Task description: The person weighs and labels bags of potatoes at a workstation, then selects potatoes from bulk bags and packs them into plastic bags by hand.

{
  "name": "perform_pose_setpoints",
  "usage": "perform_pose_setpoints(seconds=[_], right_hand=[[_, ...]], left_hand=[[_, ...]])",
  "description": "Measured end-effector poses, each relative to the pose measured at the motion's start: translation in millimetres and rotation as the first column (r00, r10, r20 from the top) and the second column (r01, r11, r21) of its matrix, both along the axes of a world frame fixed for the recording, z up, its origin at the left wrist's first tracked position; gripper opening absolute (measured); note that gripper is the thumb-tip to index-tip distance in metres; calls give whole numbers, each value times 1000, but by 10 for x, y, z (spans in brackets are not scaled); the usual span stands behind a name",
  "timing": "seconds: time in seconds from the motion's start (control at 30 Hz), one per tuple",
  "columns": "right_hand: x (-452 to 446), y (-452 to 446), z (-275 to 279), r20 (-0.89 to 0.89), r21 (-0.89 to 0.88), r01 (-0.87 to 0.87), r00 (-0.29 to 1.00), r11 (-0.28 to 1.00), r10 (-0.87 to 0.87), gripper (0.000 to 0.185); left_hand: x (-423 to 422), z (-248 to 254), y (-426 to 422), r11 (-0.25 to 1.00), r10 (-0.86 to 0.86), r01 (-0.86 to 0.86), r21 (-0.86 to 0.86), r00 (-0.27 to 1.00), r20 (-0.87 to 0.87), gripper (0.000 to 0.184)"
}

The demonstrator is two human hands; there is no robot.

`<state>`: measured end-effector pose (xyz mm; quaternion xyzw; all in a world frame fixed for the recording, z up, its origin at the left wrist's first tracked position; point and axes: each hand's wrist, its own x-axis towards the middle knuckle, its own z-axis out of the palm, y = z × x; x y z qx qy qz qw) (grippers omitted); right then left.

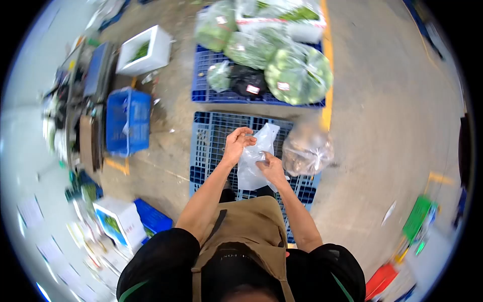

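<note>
A thin, clear plastic bag (247, 174) hangs in front of my apron, above a blue plastic pallet (201, 146). My right hand (271, 169) is closed on the bag's middle, thumb and fingers pinching the film. At the bag's upper left edge is my left hand (238, 144), its fingers loosely bent and apart, with the tips touching or very near the plastic. To the right of my right hand, a tied clear bag of brownish contents (307, 151) rests at the pallet's right edge; its upper part is blurred.
Ahead, a dark blue pallet (201, 85) bears bagged green vegetables (298, 75), a black bag (247, 80) and a white foam box (307, 31). On the left are a blue crate (128, 123), another foam box (158, 48) and a cluttered bench (90, 100). A green crate (416, 217) is at right.
</note>
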<state>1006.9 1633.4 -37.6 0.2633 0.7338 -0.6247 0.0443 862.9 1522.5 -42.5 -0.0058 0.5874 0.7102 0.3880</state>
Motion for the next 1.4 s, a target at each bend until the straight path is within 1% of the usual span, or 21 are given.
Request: perform_pose_setpoints(seconds=[0.1,0.23,0.27,0.33,0.43,0.47,0.5,0.57,0.63,0.67,0.73,0.77,0.83,0.9,0.93,1.03,1.17,1.23,1.3,1.37,1.4], right_hand=[[-236,-336,236,-34,-256,107,992,961,-119,17],[-525,-874,653,-137,-109,-25,990,994,10,25],[-591,-1098,858,-129,-158,-75,990,985,54,23],[-620,-1650,1258,-91,-221,-175,983,959,159,20],[-424,-2627,1313,-262,-225,-400,903,889,340,18],[-293,-3033,1380,-251,-277,-511,856,813,453,20],[-86,-3367,1558,-229,-321,-597,802,735,552,21],[276,-3837,1809,-170,-402,-731,651,551,740,21],[407,-3997,2015,-109,-486,-805,443,342,890,20],[547,-4156,2093,-125,-520,-824,336,227,934,23],[486,-4339,2343,23,-499,-794,389,348,921,25],[472,-4461,2413,95,-475,-776,423,414,901,26],[208,-4734,2424,-27,-734,-672,181,103,983,31],[89,-4979,2240,-46,-700,-714,49,3,998,29],[24,-5110,2168,-3,-698,-715,55,37,998,28],[-25,-5640,2101,33,-656,-754,27,42,999,25],[60,-6185,1922,-28,-399,-916,-40,-48,999,24],[212,-6385,2030,-26,-187,-980,-69,-73,997,22],[189,-6681,1961,10,-93,-971,-221,-219,975,21],[104,-7020,1505,-12,119,-938,-330,-327,944,20],[227,-7068,1488,-123,435,-844,-402,-315,907,20]], left_hand=[[-93,495,-592,975,207,-216,-52,967,-147,22],[185,1089,-1521,849,186,-395,-352,846,-499,53],[337,979,-1750,844,256,-466,-265,785,-565,71],[710,962,-2115,749,122,-533,-393,694,-709,80],[1208,853,-2655,614,399,-653,-443,741,-540,61],[1418,745,-2891,505,319,-662,-553,739,-593,56],[1650,957,-3132,473,499,-678,-563,733,-463,57],[1927,459,-3587,232,652,-735,-637,604,-458,53],[2421,716,-4020,169,760,-706,-688,538,-365,43],[2767,607,-4291,110,832,-687,-718,458,-312,39],[3340,254,-4644,-102,909,-519,-849,297,-291,29],[3759,49,-4830,-146,973,-507,-850,83,-217,28],[4523,430,-4927,-207,977,-352,-913,-116,-177,25],[5145,441,-4875,-306,945,-215,-928,-190,-267,25],[5437,758,-4768,-240,952,-290,-927,-259,-165,34],[6068,502,-4362,-395,889,-387,-833,-388,-242,48],[6197,797,-3809,-444,896,-628,-639,-322,-306,60],[6150,1225,-3722,-407,914,-697,-590,-312,-261,47],[6123,1550,-3772,-466,872,-755,-461,-482,-92,45],[6132,1430,-3809,-682,730,-732,3,-679,78,40],[6153,1390,-3849,-750,661,-623,221,-722,206,38]])
